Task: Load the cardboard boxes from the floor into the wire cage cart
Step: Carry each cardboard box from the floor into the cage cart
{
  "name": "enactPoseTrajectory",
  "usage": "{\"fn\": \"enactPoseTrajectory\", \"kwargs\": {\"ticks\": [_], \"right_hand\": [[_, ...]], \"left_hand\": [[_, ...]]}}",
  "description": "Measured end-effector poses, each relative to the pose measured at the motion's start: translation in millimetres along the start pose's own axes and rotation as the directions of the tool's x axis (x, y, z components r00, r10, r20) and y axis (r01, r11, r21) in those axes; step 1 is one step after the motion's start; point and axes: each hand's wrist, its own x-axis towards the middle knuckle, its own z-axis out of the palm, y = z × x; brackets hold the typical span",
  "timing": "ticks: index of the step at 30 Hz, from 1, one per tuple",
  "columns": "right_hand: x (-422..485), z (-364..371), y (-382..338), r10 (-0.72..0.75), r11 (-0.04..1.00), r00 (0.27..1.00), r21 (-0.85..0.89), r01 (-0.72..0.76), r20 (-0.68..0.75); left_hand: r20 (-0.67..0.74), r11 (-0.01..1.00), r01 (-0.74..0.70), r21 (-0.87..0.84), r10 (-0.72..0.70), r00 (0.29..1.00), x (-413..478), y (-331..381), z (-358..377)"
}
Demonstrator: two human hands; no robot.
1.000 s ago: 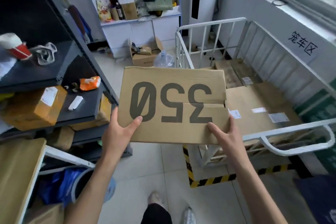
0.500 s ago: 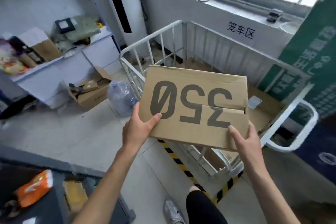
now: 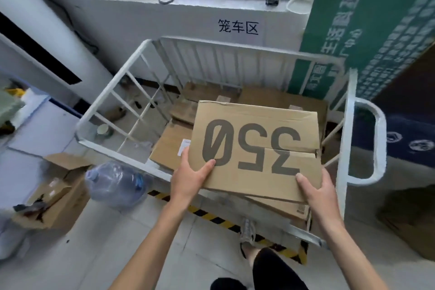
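Observation:
I hold a flat brown cardboard box [image 3: 256, 148] printed "350" in dark numerals, level over the near part of the white wire cage cart [image 3: 113, 92]. My left hand [image 3: 188, 175] grips its near left edge, thumb on top. My right hand [image 3: 316, 192] grips its near right corner, thumb on top. Below it, inside the cart, lie several brown boxes [image 3: 171, 146]; one carries a white label. The held box hides much of the cart's inside.
A clear water jug [image 3: 115, 183] and an open cardboard box [image 3: 54, 195] sit on the floor left of the cart. Yellow-black floor tape [image 3: 211, 215] runs along the cart's near side. A green board [image 3: 367, 37] leans at the right. My shoe [image 3: 247, 231] stands by the cart.
I have turned right and stepped up to the cart. The box has moved from beside the cart to over its inside, still held in both hands.

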Motion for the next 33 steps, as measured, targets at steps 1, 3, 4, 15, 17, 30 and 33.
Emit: {"fn": "enactPoseTrajectory", "kwargs": {"ticks": [1, 3, 4, 15, 17, 30, 33], "right_hand": [[9.1, 8.6, 1.3, 0.014, 1.000, 1.000, -0.005, -0.014, -0.011], [27.0, 25.0, 3.5, 0.056, 0.998, 0.998, -0.017, -0.057, -0.030], [36.2, 32.6, 4.6, 0.082, 0.996, 0.996, -0.024, -0.083, -0.040], [158.8, 122.9, 88.5, 0.343, 0.927, 0.928, -0.107, -0.359, -0.148], [173.7, 137.1, 111.2, 0.438, 0.878, 0.884, -0.132, -0.460, -0.163], [136.7, 180.7, 117.4, 0.521, 0.796, 0.822, -0.218, -0.565, -0.228], [119.0, 188.3, 91.8, 0.502, 0.816, 0.840, -0.208, -0.539, -0.205]], "left_hand": [[0.016, 1.000, -0.003, 0.000, 0.003, 1.000, 15.4, -2.2, 2.2], [0.049, 1.000, 0.009, -0.001, -0.009, 0.999, 48.0, -7.3, 7.1], [0.070, 1.000, 0.020, -0.007, -0.019, 0.997, 64.0, -10.7, 10.7], [0.434, 0.973, 0.213, -0.084, -0.157, 0.887, 232.4, -99.6, 106.5], [0.568, 0.959, 0.274, -0.068, -0.188, 0.801, 253.6, -117.0, 121.5], [0.703, 0.991, 0.060, 0.120, -0.128, 0.699, 268.2, -135.6, 113.9], [0.688, 0.981, -0.135, 0.138, 0.003, 0.726, 260.8, -104.7, 104.2]]}}
